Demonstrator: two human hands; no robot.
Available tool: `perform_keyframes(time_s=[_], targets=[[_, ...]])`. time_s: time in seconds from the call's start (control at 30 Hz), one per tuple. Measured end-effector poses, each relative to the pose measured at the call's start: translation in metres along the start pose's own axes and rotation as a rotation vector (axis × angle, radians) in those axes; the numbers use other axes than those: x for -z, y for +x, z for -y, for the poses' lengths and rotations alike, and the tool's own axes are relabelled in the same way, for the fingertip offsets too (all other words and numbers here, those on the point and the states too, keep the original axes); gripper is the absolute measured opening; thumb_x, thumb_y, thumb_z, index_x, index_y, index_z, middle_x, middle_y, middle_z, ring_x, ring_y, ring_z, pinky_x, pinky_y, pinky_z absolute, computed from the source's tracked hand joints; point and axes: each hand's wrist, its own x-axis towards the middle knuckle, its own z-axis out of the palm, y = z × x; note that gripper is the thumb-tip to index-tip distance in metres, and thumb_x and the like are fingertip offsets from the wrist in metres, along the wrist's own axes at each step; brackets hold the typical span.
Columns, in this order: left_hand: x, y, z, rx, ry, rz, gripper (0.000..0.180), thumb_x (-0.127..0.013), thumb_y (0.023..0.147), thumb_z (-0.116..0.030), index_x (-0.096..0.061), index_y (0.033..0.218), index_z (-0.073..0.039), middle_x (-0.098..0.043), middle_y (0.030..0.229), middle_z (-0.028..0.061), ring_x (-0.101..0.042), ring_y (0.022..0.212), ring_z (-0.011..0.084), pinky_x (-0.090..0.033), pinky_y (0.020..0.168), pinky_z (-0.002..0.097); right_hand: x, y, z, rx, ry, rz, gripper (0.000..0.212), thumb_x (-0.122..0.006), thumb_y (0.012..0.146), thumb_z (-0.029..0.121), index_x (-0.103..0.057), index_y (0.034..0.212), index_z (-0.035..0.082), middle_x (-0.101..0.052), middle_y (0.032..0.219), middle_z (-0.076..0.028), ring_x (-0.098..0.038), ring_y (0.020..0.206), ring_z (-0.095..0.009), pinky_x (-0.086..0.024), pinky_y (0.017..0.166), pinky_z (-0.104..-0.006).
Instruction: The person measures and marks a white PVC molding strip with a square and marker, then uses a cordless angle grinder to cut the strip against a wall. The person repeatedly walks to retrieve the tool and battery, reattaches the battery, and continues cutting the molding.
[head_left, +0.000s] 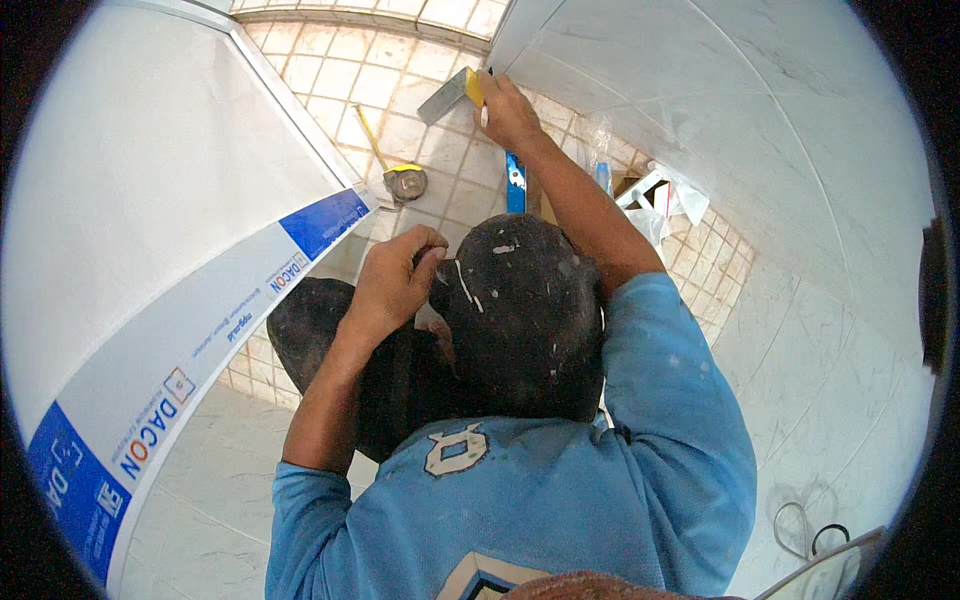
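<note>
Up by the wall's corner, my right hand [510, 115] is closed around a flat grey tool with a yellow part [447, 97]; its exact kind I cannot make out. A small white tip [484, 116] pokes out beside those fingers. My left hand [395, 280] hovers at or rests against my dark-trousered knee [520, 310], fingers curled toward the thumb; whatever is inside, if anything, is hidden. On the tiles between the hands lies a tape measure [405, 183] with its yellow blade [369, 135] partly drawn out. A blue tool [515, 184] shows just beyond my knee.
A white panel door with a printed blue-and-white protective strip [240, 300] stands close on my left. Pale marbled wall panels [740, 130] rise on the right. White packaging scraps [655, 205] lie at the wall's foot. Small square tiles [350, 60] cover the floor ahead.
</note>
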Motion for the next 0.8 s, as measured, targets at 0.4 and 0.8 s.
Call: perform_keyframes(time_s=[0.4,0.8], targets=[[0.002,0.007,-0.014,0.099,-0.082,-0.009,0.017,-0.067,0.096,-0.001,-0.071,0.112,-0.003,-0.075,0.101,0.0246,-0.074,0.099,0.0452,-0.057,0.083,0.0458,0.032,-0.116,0.031,-0.545,-0.086,0.408,0.029,-0.063,0.1,0.024,-0.071,0.108,-0.002,-0.076,0.102,-0.027,-0.075,0.095,-0.047,-0.061,0.084,-0.0563],[0.036,-0.081,-0.093,0.247,0.209,0.071,0.022,-0.066,0.095,-0.006,-0.068,0.117,-0.004,-0.074,0.107,0.0264,-0.072,0.104,0.0467,-0.057,0.09,0.0501,-0.002,-0.121,0.049,-0.498,-0.158,0.34,0.051,-0.073,0.092,0.036,-0.065,0.117,-0.007,-0.074,0.109,-0.027,-0.076,0.1,-0.04,-0.063,0.084,-0.0502]])
